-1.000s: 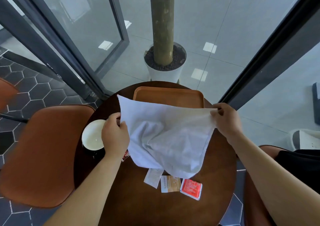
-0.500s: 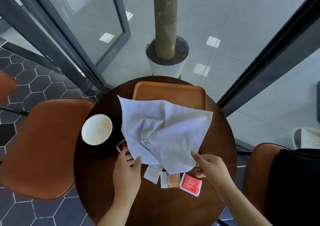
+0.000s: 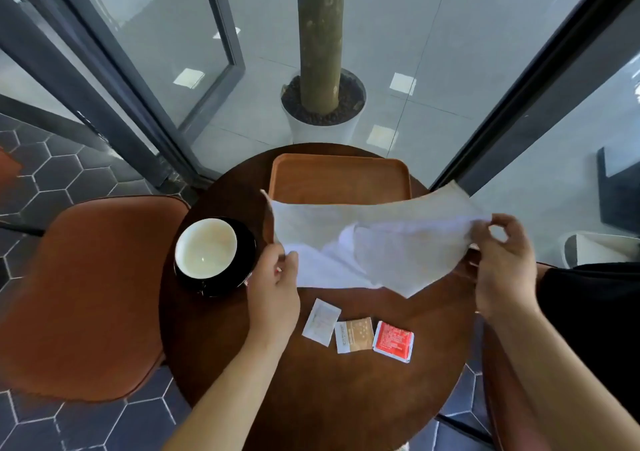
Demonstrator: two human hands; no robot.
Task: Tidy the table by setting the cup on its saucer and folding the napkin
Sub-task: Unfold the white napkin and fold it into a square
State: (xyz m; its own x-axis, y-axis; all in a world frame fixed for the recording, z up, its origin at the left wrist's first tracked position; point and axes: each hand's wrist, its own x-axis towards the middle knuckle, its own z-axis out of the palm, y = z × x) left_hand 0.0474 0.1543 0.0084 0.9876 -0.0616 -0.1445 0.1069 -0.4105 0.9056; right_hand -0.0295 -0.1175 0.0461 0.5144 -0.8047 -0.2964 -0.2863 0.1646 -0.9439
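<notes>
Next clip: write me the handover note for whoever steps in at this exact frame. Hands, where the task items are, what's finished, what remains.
Left hand: pinching the napkin's left edge.
Right hand: pinching its right edge; the cloth is held stretched between both hands above the table, in front of the orange tray.
Cup: upright on the black saucer at the table's left side, so that part looks done.
Three sachets lie loose near the front, untouched.
Left to do: the napkin is rumpled and not yet neatly folded; bring the edges together, fold it and lay it down flat.
</notes>
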